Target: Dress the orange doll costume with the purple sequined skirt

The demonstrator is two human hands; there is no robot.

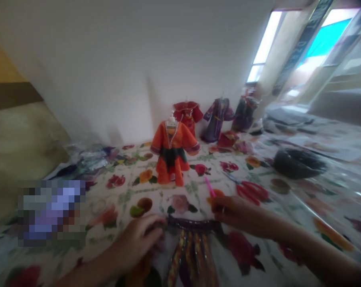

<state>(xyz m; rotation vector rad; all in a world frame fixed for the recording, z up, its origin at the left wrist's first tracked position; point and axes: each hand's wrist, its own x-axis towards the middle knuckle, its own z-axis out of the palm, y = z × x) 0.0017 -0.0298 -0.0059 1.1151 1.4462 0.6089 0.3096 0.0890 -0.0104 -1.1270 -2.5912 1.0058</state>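
i'm looking across at a person bent to a small cloth piece (195, 226) on the near part of the table, between both hands; it has a shiny dark purple band on top, lying crosswise, and gold-patterned strips (198, 251) running down from it toward the person; left hand (146, 235) at the band's left end, fingers bent; can't tell if they pinch it, too blurred; right hand (234, 211) at the other end, fingers curled close together; can't tell if they clamp the band; pink stick (210, 186) juts up beside those fingertips, held or just lying there, unclear; red-handled scissors (253, 191) just beyond the right hand, on the fruit-and-flower tablecloth (108, 247); orange doll dress (174, 153) stands upright past the hands, near the middle; behind it, near the pale wall (108, 59), a red doll dress (188, 113), then a purple robe (217, 117) to its right; dark round bundle (300, 163) farther right; crumpled clear plastic (90, 157) off to the left.
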